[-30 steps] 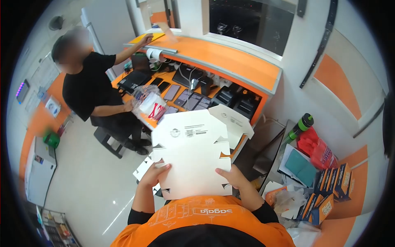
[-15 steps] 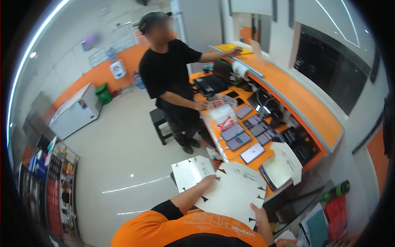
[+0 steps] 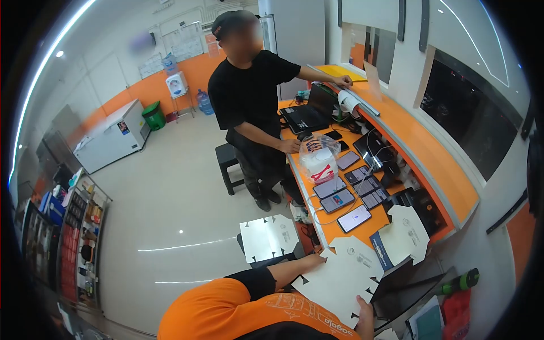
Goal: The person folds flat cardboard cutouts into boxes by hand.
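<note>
A flat white die-cut cardboard sheet (image 3: pixel 340 277) with small printing is held at two opposite edges, low in the view. My left hand (image 3: pixel 313 262) grips its left edge, and my right hand (image 3: pixel 365 313) has its lower right edge, thumb on top. Left of it, a similar white sheet (image 3: pixel 269 238) lies on a dark stool. Another white cardboard piece (image 3: pixel 403 235) rests at the near end of the orange desk (image 3: pixel 323 229), touching or close to the held sheet. Several phones (image 3: pixel 354 219) lie on the desk beyond.
A person in black (image 3: pixel 249 102) stands behind the desk's far end, one hand near a plastic bag (image 3: pixel 319 161), the other on the counter (image 3: pixel 416 130). A laptop (image 3: pixel 309 113), a black stool (image 3: pixel 228 164), shelves (image 3: pixel 79 243) at left and a green-black bottle (image 3: pixel 462 280) are around.
The view has swung left. The held sheet has turned and now sits lower right, beside the desk's near end. The stool with the other sheet shows more fully. Both hands keep hold.
</note>
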{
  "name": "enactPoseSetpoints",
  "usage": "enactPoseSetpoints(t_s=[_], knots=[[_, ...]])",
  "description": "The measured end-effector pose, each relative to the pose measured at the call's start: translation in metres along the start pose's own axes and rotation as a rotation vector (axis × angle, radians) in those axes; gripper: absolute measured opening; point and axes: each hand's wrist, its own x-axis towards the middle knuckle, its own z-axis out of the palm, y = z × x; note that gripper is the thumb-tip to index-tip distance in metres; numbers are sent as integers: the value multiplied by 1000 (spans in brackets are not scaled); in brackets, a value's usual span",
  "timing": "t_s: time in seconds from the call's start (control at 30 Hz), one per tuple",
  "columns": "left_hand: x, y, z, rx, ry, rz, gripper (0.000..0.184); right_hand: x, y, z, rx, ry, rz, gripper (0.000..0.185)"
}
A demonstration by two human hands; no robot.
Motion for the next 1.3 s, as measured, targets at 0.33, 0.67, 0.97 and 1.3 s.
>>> enactPoseSetpoints(t_s=[0.33,0.67,0.97,1.3], knots=[[-48,38,20,-107,-8,-158,54,40,7,-15,-103,81,-169,46],[-102,-7,21,237,57,-185,48,41,8,-17,-251,96,-226,46],[-103,-25,17,-153,-16,-179,40,-30,20,-31,68,-57,73,37],[-86,-50,-2,-477,-114,-209,36,-35,56,-35,550,-335,61,26]])
